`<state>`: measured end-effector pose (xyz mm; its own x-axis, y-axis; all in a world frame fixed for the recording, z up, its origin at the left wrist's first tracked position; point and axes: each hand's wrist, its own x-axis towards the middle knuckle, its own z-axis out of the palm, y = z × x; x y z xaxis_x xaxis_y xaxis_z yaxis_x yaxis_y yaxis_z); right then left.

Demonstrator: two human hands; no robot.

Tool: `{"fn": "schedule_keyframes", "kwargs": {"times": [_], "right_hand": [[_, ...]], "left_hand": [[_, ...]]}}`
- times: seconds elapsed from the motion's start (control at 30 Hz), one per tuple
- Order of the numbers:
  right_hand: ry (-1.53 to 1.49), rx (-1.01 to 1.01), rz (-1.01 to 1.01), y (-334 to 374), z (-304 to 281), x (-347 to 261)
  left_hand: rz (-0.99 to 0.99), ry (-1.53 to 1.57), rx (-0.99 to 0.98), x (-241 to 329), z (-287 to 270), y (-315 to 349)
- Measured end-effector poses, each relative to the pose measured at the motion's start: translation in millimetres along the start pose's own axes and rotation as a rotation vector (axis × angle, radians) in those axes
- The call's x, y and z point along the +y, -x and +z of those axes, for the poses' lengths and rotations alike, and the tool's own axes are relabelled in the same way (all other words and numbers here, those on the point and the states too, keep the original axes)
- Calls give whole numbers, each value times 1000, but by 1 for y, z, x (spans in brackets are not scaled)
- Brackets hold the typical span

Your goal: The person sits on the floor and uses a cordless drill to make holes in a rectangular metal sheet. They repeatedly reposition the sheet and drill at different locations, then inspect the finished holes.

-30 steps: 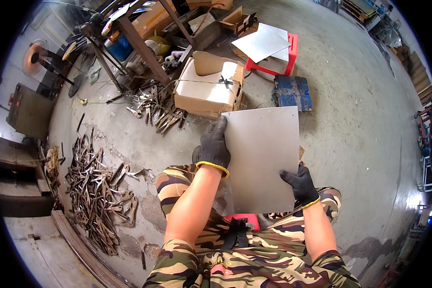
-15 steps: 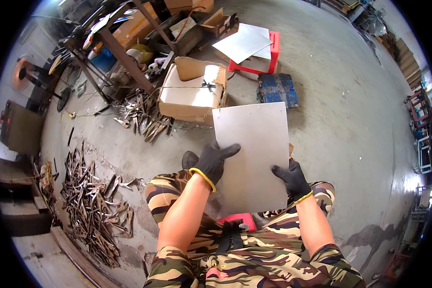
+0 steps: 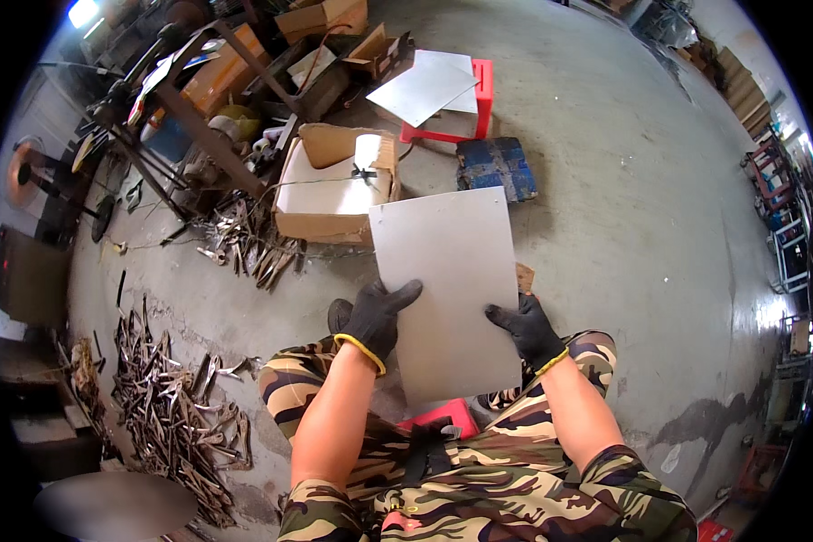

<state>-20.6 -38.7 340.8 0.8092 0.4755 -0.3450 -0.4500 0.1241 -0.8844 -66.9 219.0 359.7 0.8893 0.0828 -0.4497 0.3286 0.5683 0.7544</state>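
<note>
Both my hands, in black gloves with yellow cuffs, hold a flat grey metal sheet (image 3: pixel 452 298) over my lap. My left hand (image 3: pixel 375 318) grips its left edge, thumb on top and fingers hidden behind. On the opposite edge, slightly lower, my right hand (image 3: pixel 527 331) is closed the same way. The sheet is rectangular and tilted, with small holes or marks near its far corners. Beyond it, two similar sheets (image 3: pixel 422 88) lie overlapping on a red plastic stool (image 3: pixel 485 90). A blue block wrapped in worn tape (image 3: pixel 497 170) sits on the floor near that stool.
An open cardboard box (image 3: pixel 325 230) with white contents stands ahead on the left. Plier-like metal tools lie in a large pile (image 3: pixel 167 397) at left and a smaller one (image 3: pixel 248 244) beside the box. A metal-framed bench (image 3: pixel 210 135) and a fan (image 3: pixel 27 172) are farther left.
The surroundings have shifted leftward in view as my head turned slightly. My grip on the sheet looks the same. A blurred grey oval has appeared at the lower left.
</note>
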Motion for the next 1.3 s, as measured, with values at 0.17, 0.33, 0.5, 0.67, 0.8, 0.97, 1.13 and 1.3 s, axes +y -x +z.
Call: {"fn": "schedule_keyframes", "kwargs": {"times": [0.17, 0.33, 0.5, 0.67, 0.8, 0.97, 1.13, 1.3], "right_hand": [[76, -45, -63, 0, -2, 2], [265, -30, -120, 6, -3, -6], [499, -59, -580, 28, 11, -73], [1031, -290, -1064, 23, 39, -139], [1160, -395, -1203, 31, 47, -155], [1165, 59, -1394, -20, 31, -158], [1517, 448, -314, -96, -82, -20], [1781, 177, 72, -115, -112, 98]], "left_hand": [[21, -69, 39, -4, -5, -4], [172, -187, -6, 7, -7, 5], [281, 158, -164, 23, -36, 26], [-285, 471, -431, -7, -30, 31], [-236, 817, -395, -12, -17, 57], [110, 96, -280, 8, -30, 57], [161, 204, -195, 61, 7, 31], [437, 259, 70, 71, -34, 7]]}}
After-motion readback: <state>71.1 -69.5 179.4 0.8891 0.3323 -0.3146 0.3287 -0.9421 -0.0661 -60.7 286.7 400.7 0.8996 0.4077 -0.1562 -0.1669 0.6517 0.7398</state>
